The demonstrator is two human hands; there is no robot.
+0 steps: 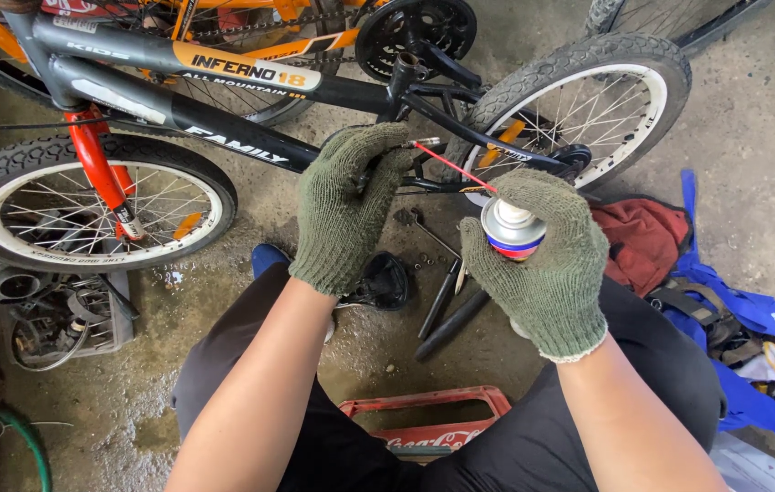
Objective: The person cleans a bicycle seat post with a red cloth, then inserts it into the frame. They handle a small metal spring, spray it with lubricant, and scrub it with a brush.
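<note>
My right hand [547,260], in a green knit glove, grips a spray can [512,230] with a thin red straw [456,169] that points up-left. My left hand [343,208], gloved the same, is closed around a small metal part [425,143] at the straw's tip. It looks like a pedal axle, beside the black crank [405,73] of a small black and orange bicycle [251,100]. The bicycle lies on its side on the concrete floor. Its front wheel [87,210] is at left and its rear wheel [579,100] at right.
A black pedal [385,282] and hand tools [446,301] lie on the floor between my knees. I sit on a red plastic crate [433,419]. A blue bag [752,337] and red cloth [642,239] are at right, scrap parts [50,319] at left, another bicycle [251,18] behind.
</note>
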